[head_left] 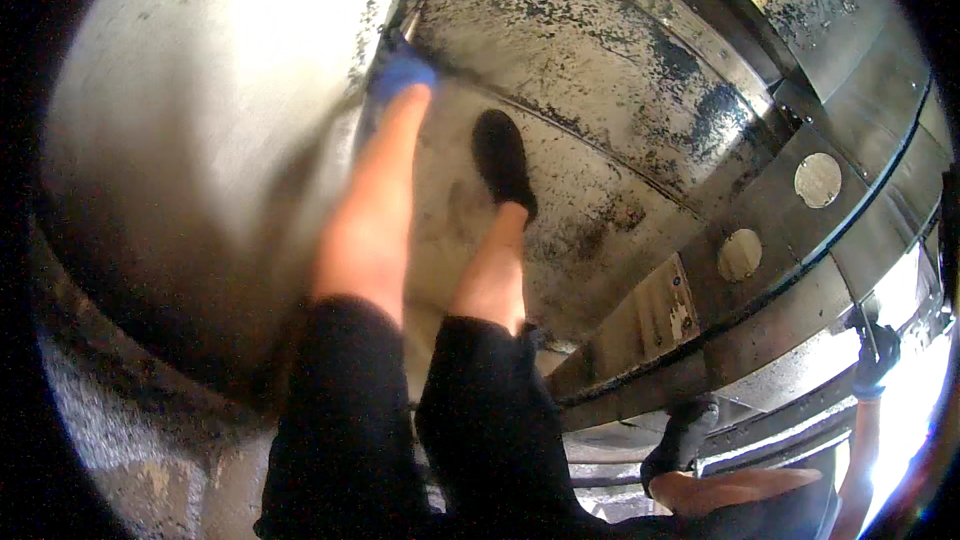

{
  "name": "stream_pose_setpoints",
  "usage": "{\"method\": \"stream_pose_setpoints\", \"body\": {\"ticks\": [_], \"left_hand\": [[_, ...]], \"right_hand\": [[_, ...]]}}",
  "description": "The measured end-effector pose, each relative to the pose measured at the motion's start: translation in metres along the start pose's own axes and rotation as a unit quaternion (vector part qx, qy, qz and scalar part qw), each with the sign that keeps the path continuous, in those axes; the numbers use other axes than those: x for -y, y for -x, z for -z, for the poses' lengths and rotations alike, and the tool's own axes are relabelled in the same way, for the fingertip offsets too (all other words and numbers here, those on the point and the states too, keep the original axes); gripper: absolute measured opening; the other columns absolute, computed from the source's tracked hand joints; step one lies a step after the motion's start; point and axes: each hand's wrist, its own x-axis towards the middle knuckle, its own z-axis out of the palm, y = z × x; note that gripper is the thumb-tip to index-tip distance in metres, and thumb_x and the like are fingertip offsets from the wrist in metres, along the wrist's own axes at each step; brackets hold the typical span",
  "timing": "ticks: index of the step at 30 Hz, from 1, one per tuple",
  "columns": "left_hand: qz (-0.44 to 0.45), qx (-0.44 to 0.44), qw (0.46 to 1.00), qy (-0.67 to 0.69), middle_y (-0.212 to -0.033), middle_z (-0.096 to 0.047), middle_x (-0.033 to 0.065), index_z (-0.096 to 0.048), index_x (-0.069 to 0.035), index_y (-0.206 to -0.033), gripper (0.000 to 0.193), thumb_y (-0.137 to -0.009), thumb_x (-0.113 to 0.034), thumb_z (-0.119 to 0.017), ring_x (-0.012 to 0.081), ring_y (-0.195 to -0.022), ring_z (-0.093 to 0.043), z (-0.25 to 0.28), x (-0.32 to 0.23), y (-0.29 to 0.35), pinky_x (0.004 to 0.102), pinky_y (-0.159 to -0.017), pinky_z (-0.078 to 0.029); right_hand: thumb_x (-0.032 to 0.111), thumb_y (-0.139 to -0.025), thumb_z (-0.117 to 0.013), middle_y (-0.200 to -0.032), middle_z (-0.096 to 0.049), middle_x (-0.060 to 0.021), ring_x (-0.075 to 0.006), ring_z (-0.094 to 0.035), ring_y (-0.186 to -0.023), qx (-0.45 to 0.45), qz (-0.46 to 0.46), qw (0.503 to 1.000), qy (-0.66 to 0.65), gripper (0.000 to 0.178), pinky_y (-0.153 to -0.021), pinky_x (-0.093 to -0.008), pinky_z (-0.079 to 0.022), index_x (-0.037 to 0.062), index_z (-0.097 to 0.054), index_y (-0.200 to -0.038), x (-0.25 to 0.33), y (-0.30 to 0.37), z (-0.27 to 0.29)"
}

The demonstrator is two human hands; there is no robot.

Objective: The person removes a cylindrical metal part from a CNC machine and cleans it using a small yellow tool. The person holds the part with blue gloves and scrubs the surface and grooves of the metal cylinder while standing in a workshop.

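Observation:
At the far end of my outstretched left arm, my left hand (401, 76) wears a blue and dark glove, blurred by motion. It looks closed around a thin, pale, blade-like tool (412, 24), whose tip lies at the seam between a smooth metal wall (220, 70) and a stained metal panel (570, 50). Far to the right, my right hand (876, 358), in a dark glove with a blue cuff, is raised beside a bright metal edge. Its fingers are curled around something slim and light that I cannot make out.
My black shoe (503, 162) rests on the spotted metal surface. Another black shoe (683, 437) is at the lower right, under the curved rim. A metal ledge with round pale discs (818, 180) runs along the right. Rough grey ground (120, 430) shows at the lower left.

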Motion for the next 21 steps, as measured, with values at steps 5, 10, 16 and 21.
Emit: {"method": "stream_pose_setpoints", "body": {"ticks": [5,10,16,21], "left_hand": [[0.021,0.034,0.995,0.094,-0.152,-0.061,0.0197,-0.052,-0.012,-0.156,0.056,-0.101,-0.025,-0.058,0.0379,-0.135,-0.063,0.02,-0.006,-0.028,0.0497,-0.111,-0.052],[-0.019,0.02,0.999,0.018,-0.136,-0.071,0.0212,-0.07,-0.006,-0.135,0.049,-0.092,-0.029,-0.074,0.0379,-0.126,-0.07,-0.004,-0.012,-0.03,0.0482,-0.104,-0.056],[0.027,0.463,0.538,0.704,-0.09,-0.071,0.0105,-0.066,0.003,-0.114,0.04,-0.091,-0.028,-0.078,0.0209,-0.076,-0.069,-0.033,0.149,-0.058,0.0403,-0.068,-0.059],[-0.234,0.32,0.731,0.555,-0.101,-0.07,0.0157,-0.064,0.004,-0.125,0.04,-0.093,-0.019,-0.069,0.0276,-0.086,-0.067,0.12,0.03,0.208,0.0438,-0.085,-0.058]], "right_hand": [[0.011,-0.099,-0.064,-0.105,-0.073,-0.0139,-0.0412,-0.067,-0.102,-0.025,0.023,0.999,0.042,0.017,-0.095,-0.054,-0.053,-0.0006,-0.072,-0.108,0.036,-0.012,0.01],[0.009,-0.085,-0.077,-0.099,-0.069,-0.0119,-0.0356,-0.067,-0.09,0.003,-0.027,1.0,0.006,0.023,-0.079,-0.0478,-0.053,0.0037,-0.071,-0.106,0.054,-0.044,0.029],[0.01,-0.08,-0.083,-0.097,-0.068,-0.0111,-0.0326,-0.065,-0.088,-0.029,-0.037,0.995,-0.085,0.029,-0.078,-0.0454,-0.051,0.0051,-0.071,-0.106,0.049,-0.122,-0.012],[0.026,-0.08,-0.086,-0.095,-0.068,-0.0136,-0.0365,-0.067,-0.089,0.018,-0.066,0.996,-0.058,0.039,-0.081,-0.0468,-0.052,0.0056,-0.073,-0.11,0.1,-0.128,0.055]]}}
